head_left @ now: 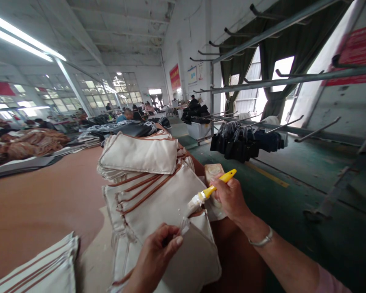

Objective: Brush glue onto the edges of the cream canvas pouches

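Note:
My right hand (230, 196) grips a yellow-handled brush (212, 189), its bristles coated with white stuff. The bristle tip is at the right side of a pale fabric piece (161, 199) with brown edging, on a stack of similar pieces. Below the brush, my left hand (160, 250) pinches a small, whitish translucent piece (185, 227) between thumb and fingers. A folded bundle of pale pieces (140, 154) lies on the stack behind. Partly hidden by my right hand is a whitish, smeared container (214, 169).
The brown tabletop (49, 195) holds more pale pieces (45, 266) at lower left and brown bundles (33, 141) farther back. A metal rack (265, 87) with hanging black bags (236, 142) stands right. People sit in the background.

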The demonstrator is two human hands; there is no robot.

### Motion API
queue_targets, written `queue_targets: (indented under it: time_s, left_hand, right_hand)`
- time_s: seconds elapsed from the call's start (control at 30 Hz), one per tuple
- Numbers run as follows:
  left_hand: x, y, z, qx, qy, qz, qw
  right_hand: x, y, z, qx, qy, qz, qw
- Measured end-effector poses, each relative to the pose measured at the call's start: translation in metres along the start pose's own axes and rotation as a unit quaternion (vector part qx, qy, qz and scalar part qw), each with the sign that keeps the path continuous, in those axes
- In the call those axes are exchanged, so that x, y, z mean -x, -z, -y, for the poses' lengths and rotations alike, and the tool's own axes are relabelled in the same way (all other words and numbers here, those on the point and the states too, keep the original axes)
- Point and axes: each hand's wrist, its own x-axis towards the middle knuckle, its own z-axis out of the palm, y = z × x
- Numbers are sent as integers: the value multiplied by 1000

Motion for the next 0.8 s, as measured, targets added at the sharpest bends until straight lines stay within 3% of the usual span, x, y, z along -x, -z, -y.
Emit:
queue_targets:
  time_s: [0.07, 0.13, 0.23, 0.3, 0.4, 0.57, 0.63, 0.73, 0.8]
  left_hand:
    - [5, -7, -3, -60, -62, -47, 995]
    - [10, -14, -6, -138, -164, -95, 972]
    - [17, -21, -9, -267, -323, -143, 897]
    - [20, -21, -11, -336, -374, -155, 851]
    - [21, -18, -13, -383, -408, -153, 814]
    - [24, -15, -8, -407, -409, -139, 805]
    - [25, -15, -6, -415, -412, -134, 800]
    - [24, -16, -5, -418, -423, -139, 792]
    - [22, -17, -7, -414, -425, -146, 791]
  right_hand:
    - [-2, 4, 2, -50, -20, -12, 998]
    - [-1, 5, 6, -105, -53, -13, 993]
    - [7, 3, 16, -145, -86, 13, 986]
    - [17, 2, 25, -133, -72, 39, 988]
    - [33, 5, 40, -55, -39, 94, 993]
    - [47, 30, 57, 4, -34, 209, 977]
    - [46, 39, 59, 7, -25, 177, 984]
    - [46, 39, 62, 3, -7, 80, 997]
    - [52, 31, 63, 13, -6, 96, 995]
